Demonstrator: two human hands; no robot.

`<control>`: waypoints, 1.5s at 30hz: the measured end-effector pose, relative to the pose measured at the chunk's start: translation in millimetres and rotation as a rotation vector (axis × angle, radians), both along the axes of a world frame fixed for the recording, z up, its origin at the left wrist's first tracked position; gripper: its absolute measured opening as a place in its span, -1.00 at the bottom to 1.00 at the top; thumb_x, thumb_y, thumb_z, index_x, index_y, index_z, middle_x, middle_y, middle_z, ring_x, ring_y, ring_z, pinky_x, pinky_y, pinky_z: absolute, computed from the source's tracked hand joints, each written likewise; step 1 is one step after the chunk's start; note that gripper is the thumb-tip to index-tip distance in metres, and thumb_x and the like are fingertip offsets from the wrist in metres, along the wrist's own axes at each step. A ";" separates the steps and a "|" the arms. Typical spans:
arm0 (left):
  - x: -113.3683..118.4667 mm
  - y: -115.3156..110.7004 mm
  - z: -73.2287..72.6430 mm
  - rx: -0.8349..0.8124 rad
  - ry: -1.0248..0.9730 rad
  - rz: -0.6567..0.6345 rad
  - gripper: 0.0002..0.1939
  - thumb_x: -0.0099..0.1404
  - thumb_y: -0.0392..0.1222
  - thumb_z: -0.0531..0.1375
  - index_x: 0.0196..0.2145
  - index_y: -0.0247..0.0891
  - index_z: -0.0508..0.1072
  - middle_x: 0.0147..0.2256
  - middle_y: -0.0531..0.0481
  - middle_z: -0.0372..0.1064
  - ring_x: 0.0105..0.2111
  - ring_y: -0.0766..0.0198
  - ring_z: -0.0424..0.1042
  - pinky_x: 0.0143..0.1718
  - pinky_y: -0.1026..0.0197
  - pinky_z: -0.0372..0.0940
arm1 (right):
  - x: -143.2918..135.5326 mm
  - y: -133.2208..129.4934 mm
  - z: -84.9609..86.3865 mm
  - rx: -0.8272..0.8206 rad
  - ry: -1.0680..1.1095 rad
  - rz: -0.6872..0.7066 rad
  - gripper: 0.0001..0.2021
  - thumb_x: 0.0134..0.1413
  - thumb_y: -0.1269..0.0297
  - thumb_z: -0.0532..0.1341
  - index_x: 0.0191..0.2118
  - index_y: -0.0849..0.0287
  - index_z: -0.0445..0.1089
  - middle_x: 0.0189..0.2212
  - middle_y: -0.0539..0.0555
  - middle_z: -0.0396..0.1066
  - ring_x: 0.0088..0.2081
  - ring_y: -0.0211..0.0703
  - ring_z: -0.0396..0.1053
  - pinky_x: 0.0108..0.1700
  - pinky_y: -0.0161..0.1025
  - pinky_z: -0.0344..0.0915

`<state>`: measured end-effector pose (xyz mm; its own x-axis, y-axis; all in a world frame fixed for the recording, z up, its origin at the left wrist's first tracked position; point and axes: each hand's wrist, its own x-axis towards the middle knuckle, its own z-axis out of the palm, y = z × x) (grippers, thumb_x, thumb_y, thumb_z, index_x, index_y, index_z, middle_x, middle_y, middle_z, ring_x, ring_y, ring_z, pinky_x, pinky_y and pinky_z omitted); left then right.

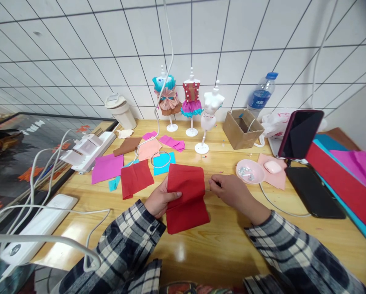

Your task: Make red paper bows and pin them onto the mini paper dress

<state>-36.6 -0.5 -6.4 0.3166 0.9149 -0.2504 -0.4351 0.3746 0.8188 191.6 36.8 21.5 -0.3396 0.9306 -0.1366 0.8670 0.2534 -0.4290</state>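
Observation:
My left hand point(158, 199) is closed on a red sheet of crepe-like paper point(187, 214), its thumb lying on the front. The sheet is creased across the middle and held above the table. Just off its right edge, my right hand point(230, 191) is closed in a pinch. A thin sliver shows between those fingertips and the sheet, too small to name. Behind the sheet lie a smaller red piece point(136, 179), a blue piece point(170, 160) and a metal ring point(160, 166). A bare white mannequin point(212, 104) stands beyond, beside a mannequin in a red top point(191, 92) and one in a ruffled dress point(167, 96).
A cardboard box point(240, 139) and a water bottle point(261, 96) stand at the back right. Nearer are a pink dish point(259, 176) of small beads and a dark phone point(316, 196). A power strip point(39, 226) and loose white cables point(94, 212) occupy the left.

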 end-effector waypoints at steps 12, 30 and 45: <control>6.0 1.2 -0.9 0.178 0.237 0.051 -0.11 0.01 -0.31 0.37 0.21 -0.13 0.04 0.12 -0.15 0.25 0.08 -0.04 0.28 0.10 -0.06 0.21 | -1.8 -2.8 4.7 -0.076 0.029 0.016 -0.67 0.15 0.23 -0.03 -0.57 0.15 0.29 -0.61 -0.05 0.38 -0.55 -0.34 0.22 -0.48 -0.33 -0.12; 9.8 -1.5 2.4 0.167 0.272 0.135 -0.09 0.00 -0.34 0.36 0.21 -0.15 0.00 0.08 -0.15 0.28 0.08 -0.04 0.29 0.09 -0.10 0.21 | -11.5 -2.8 16.5 0.180 -0.200 0.062 -0.64 0.19 0.14 -0.06 -0.43 0.10 0.41 -0.53 0.02 0.47 -0.51 -0.24 0.30 -0.50 -0.26 -0.23; 8.9 -1.8 2.2 0.229 0.360 0.143 -0.09 0.00 -0.28 0.37 0.22 -0.15 -0.02 0.07 -0.16 0.29 0.08 -0.05 0.28 0.09 -0.09 0.21 | -15.8 0.1 19.7 0.131 -0.208 0.076 -0.66 0.17 0.16 -0.04 -0.44 0.11 0.42 -0.50 0.04 0.48 -0.50 -0.24 0.32 -0.50 -0.26 -0.21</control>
<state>-27.8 -2.4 -4.2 0.1125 0.9878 -0.1077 -0.1413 0.1231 0.9823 175.9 36.9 41.2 -0.3862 0.9179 -0.0911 0.9096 0.3626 -0.2028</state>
